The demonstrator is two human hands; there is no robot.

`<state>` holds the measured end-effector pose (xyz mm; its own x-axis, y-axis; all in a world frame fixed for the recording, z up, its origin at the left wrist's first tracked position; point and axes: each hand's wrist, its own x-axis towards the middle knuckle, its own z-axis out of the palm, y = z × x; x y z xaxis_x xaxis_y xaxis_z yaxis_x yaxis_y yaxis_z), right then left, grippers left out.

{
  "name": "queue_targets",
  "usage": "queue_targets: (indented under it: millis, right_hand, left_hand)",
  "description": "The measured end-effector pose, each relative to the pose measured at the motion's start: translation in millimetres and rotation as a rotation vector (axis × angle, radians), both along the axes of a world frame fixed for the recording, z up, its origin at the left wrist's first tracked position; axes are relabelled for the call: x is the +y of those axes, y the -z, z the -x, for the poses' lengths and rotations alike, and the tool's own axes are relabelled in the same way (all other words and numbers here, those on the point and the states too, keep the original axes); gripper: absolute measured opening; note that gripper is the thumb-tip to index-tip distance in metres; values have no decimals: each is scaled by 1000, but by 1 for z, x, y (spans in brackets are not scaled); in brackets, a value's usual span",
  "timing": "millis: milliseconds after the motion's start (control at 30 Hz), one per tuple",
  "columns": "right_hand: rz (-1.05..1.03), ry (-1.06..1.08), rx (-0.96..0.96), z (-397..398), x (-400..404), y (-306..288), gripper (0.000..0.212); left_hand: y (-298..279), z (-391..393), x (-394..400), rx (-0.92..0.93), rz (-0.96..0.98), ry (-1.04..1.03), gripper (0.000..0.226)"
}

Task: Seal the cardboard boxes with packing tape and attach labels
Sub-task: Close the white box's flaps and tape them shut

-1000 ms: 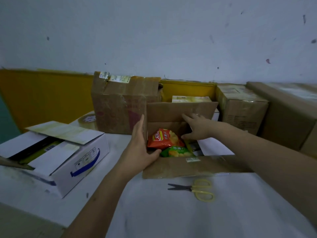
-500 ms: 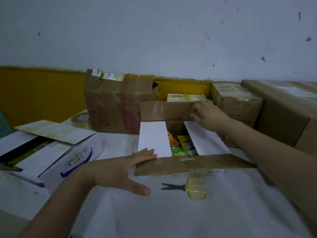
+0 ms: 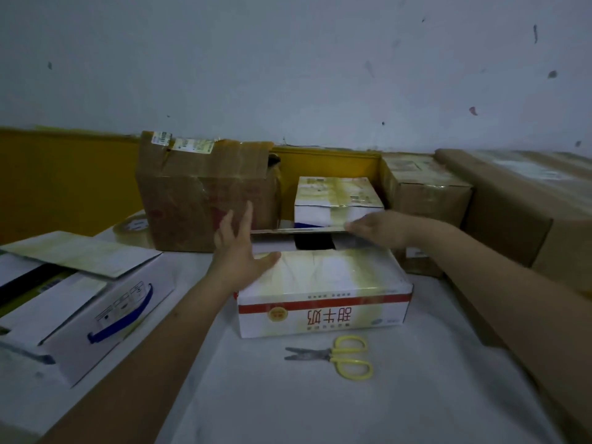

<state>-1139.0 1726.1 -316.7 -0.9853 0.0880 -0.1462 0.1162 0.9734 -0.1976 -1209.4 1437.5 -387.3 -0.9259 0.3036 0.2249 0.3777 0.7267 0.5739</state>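
A white cardboard box [image 3: 323, 312] with a red stripe and red print sits in the middle of the table. Its near flap is folded flat over the top, and a dark gap shows between the flaps. My left hand [image 3: 240, 251] lies with straight fingers against the box's left top corner, thumb resting on the near flap. My right hand [image 3: 381, 226] touches the edge of the far flap [image 3: 301, 231], which is lowered almost level. A roll of clear packing tape [image 3: 133, 230] lies at the back left.
Yellow-handled scissors [image 3: 339, 356] lie just in front of the box. An open white box [image 3: 80, 302] with blue print stands at the left. A tall brown carton [image 3: 205, 190], a small white box [image 3: 336, 200] and further brown cartons [image 3: 426, 193] line the back and right.
The box's side flaps went in, then the near flap was folded over the top. My left hand rose from the table to the box's left corner. My right hand lowered the far flap.
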Motion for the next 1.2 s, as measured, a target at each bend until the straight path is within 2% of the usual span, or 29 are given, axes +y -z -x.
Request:
queue_targets:
  millis: [100, 133, 300, 400, 567, 700, 767, 800, 900, 933, 967, 1033, 1100, 1200]
  right_hand:
    - [-79, -61, -61, -5, -6, 53, 69]
    - [-83, -68, -57, -6, -5, 65, 72]
    - [-70, -42, -41, -12, -4, 70, 62]
    - [-103, -15, -32, -24, -12, 71, 61]
    - [-151, 32, -16, -38, -18, 78, 64]
    - [-205, 65, -77, -41, -25, 66, 65]
    - [-230, 75, 28, -42, -39, 56, 62]
    - [-205, 77, 160, -44, -53, 52, 58]
    - [27, -66, 753, -57, -127, 43, 39]
    - [82, -164, 876, -64, -159, 45, 35]
    - [116, -254, 901, -72, -191, 50, 34]
    - [146, -392, 790, -80, -245, 72, 35]
    - [164, -483, 684, -77, -279, 99, 36]
    - [267, -539, 537, -63, -297, 135, 27]
  left_hand:
    - [7, 7, 10, -94, 110, 131, 54]
    - [8, 10, 11, -152, 155, 157, 48]
    - [4, 12, 14, -222, 334, 197, 49]
    - [6, 14, 17, -225, 373, 210, 47]
    - [19, 12, 20, -146, 268, 219, 44]
    - [13, 8, 18, -188, 149, 233, 45]
    - [5, -5, 6, -173, 92, 233, 50]
    - [1, -14, -6, -130, 30, 217, 52]
    - [-2, -55, -69, 168, -284, 124, 37]
    - [-1, -73, -93, 272, -348, 57, 30]
    - [4, -94, -116, 347, -395, -43, 26]
    - [21, -133, -159, 364, -489, -309, 22]
    - [41, -164, -191, 233, -572, -537, 13]
    - [71, -183, -223, -125, -642, -751, 19]
